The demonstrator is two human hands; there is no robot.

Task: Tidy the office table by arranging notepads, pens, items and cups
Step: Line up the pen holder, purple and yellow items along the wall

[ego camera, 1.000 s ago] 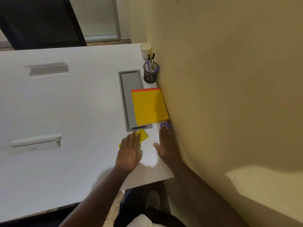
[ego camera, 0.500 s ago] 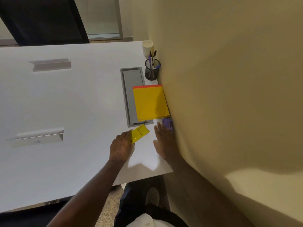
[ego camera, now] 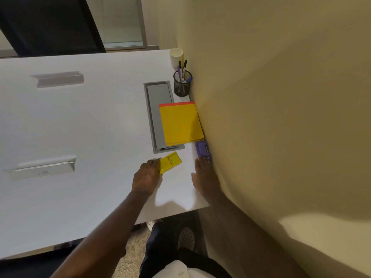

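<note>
On the white table [ego camera: 90,121], my left hand [ego camera: 147,176] curls its fingers over the near end of a small yellow plastic item [ego camera: 171,161] that lies flat. My right hand [ego camera: 203,175] rests flat on the table against the wall. Its straight fingertips touch a small purple item [ego camera: 202,149]. Just beyond, a yellow notepad [ego camera: 179,123] lies on an orange one whose far edge shows. A black mesh pen holder [ego camera: 182,85] with pens stands further back, and a white cup [ego camera: 176,56] behind it at the table's far corner.
A yellow wall [ego camera: 271,117] runs along the table's right edge. A grey cable hatch [ego camera: 155,109] is set into the table left of the notepads. Two clear name stands [ego camera: 58,78] [ego camera: 42,167] sit at the left. A dark chair [ego camera: 50,23] stands beyond the table.
My left hand has drawn back off the yellow item to its near end and curled its fingers. My right hand has slid back slightly, uncovering the purple item.
</note>
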